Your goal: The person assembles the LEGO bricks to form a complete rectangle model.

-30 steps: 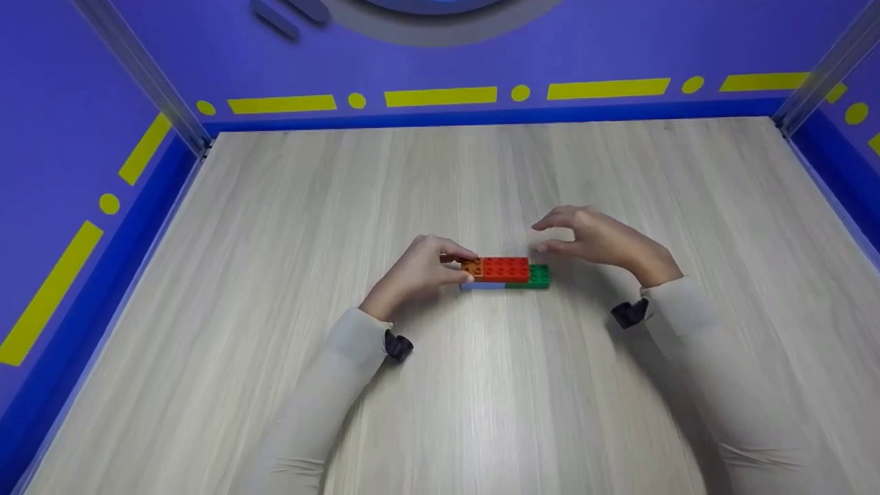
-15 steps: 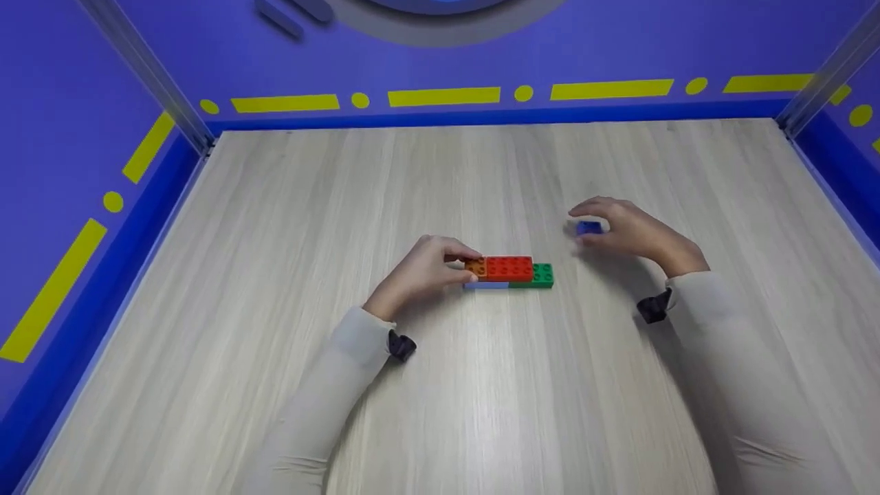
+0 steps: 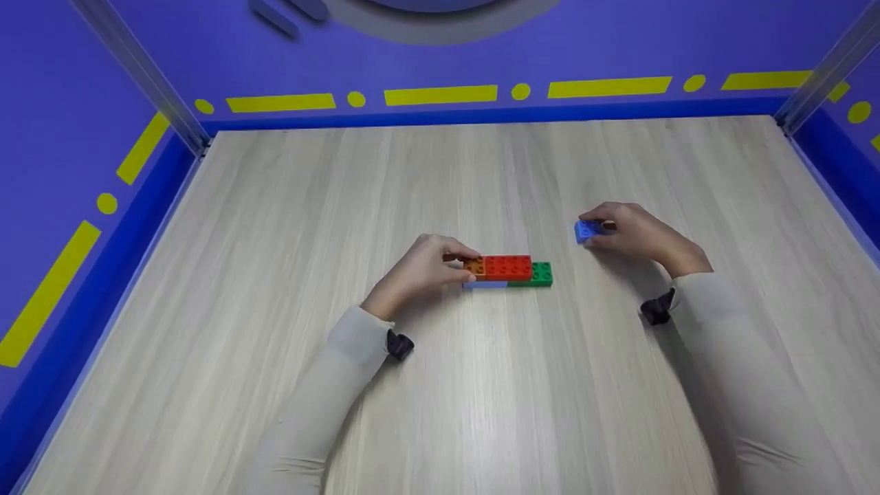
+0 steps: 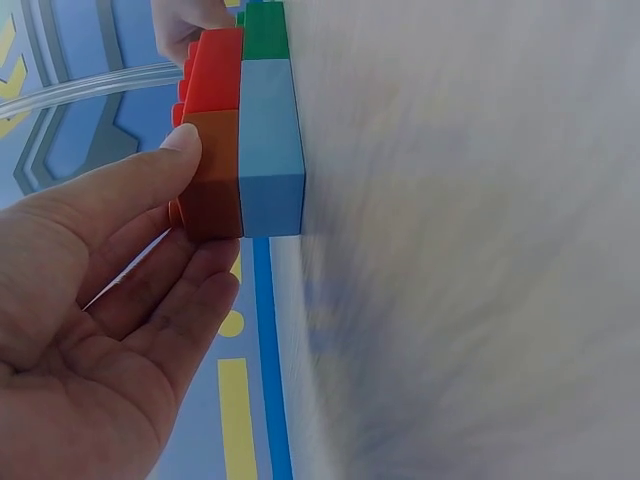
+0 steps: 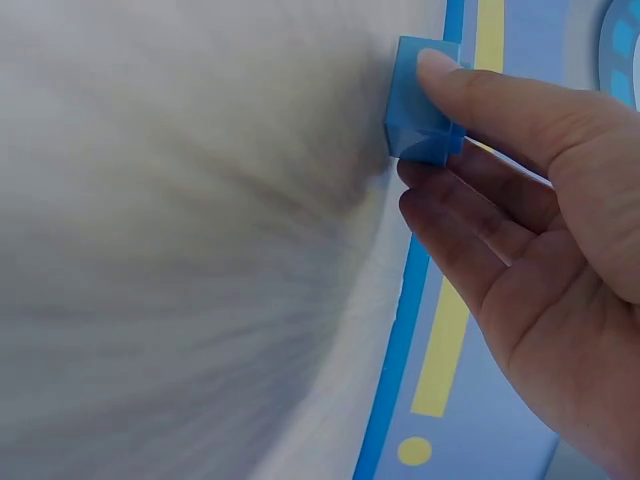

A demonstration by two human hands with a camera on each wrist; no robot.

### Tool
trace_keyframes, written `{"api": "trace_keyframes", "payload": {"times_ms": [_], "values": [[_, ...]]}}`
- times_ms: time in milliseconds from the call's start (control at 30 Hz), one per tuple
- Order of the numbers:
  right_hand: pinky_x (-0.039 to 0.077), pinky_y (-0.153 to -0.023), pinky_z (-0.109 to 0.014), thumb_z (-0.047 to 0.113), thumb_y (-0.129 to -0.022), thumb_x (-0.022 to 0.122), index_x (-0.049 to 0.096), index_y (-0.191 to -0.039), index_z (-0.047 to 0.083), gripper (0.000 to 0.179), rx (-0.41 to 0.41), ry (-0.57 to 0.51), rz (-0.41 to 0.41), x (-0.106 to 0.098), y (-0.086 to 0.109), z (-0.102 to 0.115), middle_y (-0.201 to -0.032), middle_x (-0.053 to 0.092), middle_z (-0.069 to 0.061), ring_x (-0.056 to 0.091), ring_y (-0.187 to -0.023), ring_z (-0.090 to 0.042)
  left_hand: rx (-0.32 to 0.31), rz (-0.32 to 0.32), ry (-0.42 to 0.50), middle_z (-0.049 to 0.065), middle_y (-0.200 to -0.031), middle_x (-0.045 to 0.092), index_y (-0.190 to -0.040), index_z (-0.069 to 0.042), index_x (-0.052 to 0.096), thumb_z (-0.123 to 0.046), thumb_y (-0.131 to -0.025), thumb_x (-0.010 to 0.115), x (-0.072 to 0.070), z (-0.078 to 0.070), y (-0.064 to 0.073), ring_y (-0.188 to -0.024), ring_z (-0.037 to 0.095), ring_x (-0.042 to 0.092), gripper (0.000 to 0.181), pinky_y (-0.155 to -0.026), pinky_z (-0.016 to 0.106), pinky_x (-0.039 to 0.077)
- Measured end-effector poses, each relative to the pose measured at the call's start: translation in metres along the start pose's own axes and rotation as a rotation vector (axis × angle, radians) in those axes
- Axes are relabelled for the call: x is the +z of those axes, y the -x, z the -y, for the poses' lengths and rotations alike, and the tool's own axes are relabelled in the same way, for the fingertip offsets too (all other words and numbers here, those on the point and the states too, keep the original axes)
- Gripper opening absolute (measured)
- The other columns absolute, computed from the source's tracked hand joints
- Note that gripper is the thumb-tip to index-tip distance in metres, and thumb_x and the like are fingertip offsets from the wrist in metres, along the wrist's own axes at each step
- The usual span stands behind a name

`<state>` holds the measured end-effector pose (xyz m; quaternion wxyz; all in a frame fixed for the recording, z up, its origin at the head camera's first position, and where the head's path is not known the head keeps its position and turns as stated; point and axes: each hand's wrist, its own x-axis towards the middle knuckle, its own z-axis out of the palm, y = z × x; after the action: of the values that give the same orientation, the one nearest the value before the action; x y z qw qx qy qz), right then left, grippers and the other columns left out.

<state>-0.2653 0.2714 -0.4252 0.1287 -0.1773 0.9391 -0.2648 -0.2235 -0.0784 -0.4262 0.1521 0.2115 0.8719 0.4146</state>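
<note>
My left hand (image 3: pixel 426 271) pinches the orange brick (image 3: pixel 474 267) between thumb and fingers. That brick and a longer red brick (image 3: pixel 508 267) lie end to end on a lower row made of a light blue brick (image 4: pixel 271 150) and a green brick (image 3: pixel 542 273). Green studs show past the red brick's right end. To the right and farther back, my right hand (image 3: pixel 638 235) has its thumb and fingers on either side of a small blue brick (image 3: pixel 584 232). In the right wrist view the thumb lies on this blue brick's side (image 5: pixel 415 105), with fingertips beneath.
The blocks are on a pale wood-grain table (image 3: pixel 440 385). Blue panels with yellow markings (image 3: pixel 440 96) stand along its back and sides. A dark wrist camera sits on each cuff.
My right hand has moved right, away from the stack, and closed its fingers on the small blue brick. My left hand keeps its hold on the orange brick.
</note>
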Motion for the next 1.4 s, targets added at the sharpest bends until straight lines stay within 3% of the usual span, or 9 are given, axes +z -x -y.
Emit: {"api": "trace_keyframes", "payload": {"times_ms": [167,733,1133,1400], "values": [[0.043,-0.099,-0.055,0.010,-0.090,0.066,0.054,-0.132,-0.003,0.046,-0.006,-0.019,-0.017,0.002,0.001,-0.001,-0.132,0.054,-0.026,0.052,-0.121,-0.042,-0.018,-0.005,0.029,0.005,-0.114,0.070,-0.114,-0.010,0.072,-0.010,-0.081,0.077,0.000,0.000,0.001,-0.104,0.017,0.061,0.033,-0.095,0.032,0.050],[0.047,-0.096,-0.053,0.011,-0.087,0.069,0.058,-0.127,-0.005,0.044,-0.044,-0.009,-0.040,0.006,0.002,0.003,-0.126,0.059,-0.025,0.057,-0.115,-0.039,-0.059,-0.001,0.006,0.004,-0.115,0.070,-0.114,-0.012,0.072,-0.008,-0.081,0.076,0.001,-0.002,-0.002,-0.107,0.018,0.059,0.034,-0.097,0.035,0.048],[0.045,-0.099,-0.052,0.013,-0.089,0.068,0.057,-0.129,-0.004,0.044,-0.056,-0.008,0.002,0.006,0.005,0.016,-0.127,0.058,-0.023,0.056,-0.116,-0.037,-0.092,-0.004,0.009,0.001,-0.115,0.069,-0.115,-0.015,0.072,-0.010,-0.082,0.076,0.001,-0.001,-0.001,-0.108,0.015,0.058,0.034,-0.097,0.031,0.048],[0.046,-0.099,-0.050,0.013,-0.088,0.069,0.060,-0.127,-0.001,0.042,-0.073,-0.013,0.007,0.009,0.007,0.020,-0.126,0.060,-0.020,0.057,-0.116,-0.034,-0.080,-0.008,0.025,0.003,-0.115,0.070,-0.114,-0.013,0.072,-0.010,-0.081,0.077,0.001,-0.002,-0.001,-0.105,0.015,0.058,0.034,-0.097,0.033,0.048]]}}
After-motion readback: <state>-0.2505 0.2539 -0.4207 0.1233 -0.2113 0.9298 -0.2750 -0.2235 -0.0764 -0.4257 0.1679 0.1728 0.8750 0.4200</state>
